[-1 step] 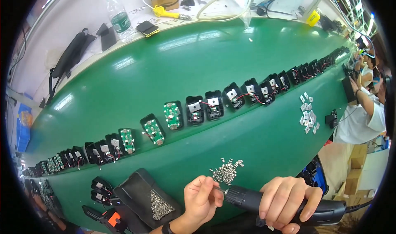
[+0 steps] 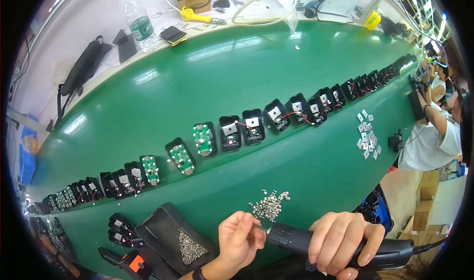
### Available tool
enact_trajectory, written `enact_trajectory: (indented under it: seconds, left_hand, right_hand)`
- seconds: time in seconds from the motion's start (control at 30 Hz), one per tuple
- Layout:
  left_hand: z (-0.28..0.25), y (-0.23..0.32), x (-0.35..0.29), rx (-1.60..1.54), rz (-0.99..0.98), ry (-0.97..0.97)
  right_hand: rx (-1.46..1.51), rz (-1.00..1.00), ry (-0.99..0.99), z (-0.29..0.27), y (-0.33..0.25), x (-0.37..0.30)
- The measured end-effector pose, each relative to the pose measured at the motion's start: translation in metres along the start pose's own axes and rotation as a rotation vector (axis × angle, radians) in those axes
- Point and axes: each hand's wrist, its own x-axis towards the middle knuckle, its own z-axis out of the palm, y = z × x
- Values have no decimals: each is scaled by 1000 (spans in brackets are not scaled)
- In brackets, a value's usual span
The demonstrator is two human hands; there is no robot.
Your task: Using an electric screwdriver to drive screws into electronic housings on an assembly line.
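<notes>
- The right hand (image 2: 343,243) has its grip wrapped round a fat, round, black plastic electric screwdriver (image 2: 296,240), above the near edge of the counter (image 2: 301,174).
- The left hand (image 2: 240,238) has its grip pinched narrow on the thin, grey metal bit (image 2: 261,227) at the screwdriver's front. I cannot tell if a screw is in there too.
- Some of the work looks done: three cases mid-row have a flat green circuit board (image 2: 203,139) on top, with more small green ones near the counter's left end.
- Some looks left: black plastic cases with round corners (image 2: 253,134), running toward the right end, show a flat silver metal plate and no green board on top. Thin, bendy red wires (image 2: 307,117) poke out of some.
- Spare square silver plates (image 2: 365,141), each with a hole, lie loose near the right end.
- Plenty of tiny, shiny metal screws (image 2: 267,207) sit in a bumpy heap near the near edge, just past the hands.
- More little screws (image 2: 191,250) lie in a dull black tray (image 2: 157,225), left along that edge.
</notes>
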Motion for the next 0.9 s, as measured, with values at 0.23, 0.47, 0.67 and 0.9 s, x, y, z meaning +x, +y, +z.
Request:
enact_trajectory:
  seconds: [0.23,0.47,0.67,0.9]
  left_hand:
    - [19,32,-20,963,-327,-508]
    - [37,122,77,2223,1052,-358]
    - [28,127,134,2401,970,-339]
    - [19,130,150,2180,1007,-379]
  right_hand:
    - [-578,325,-250,-21,-52,26]
    - [-781,470,62,-37,-70,28]
    - [-916,463,144,-47,-55,29]
    - [-860,436,2,-65,-6,47]
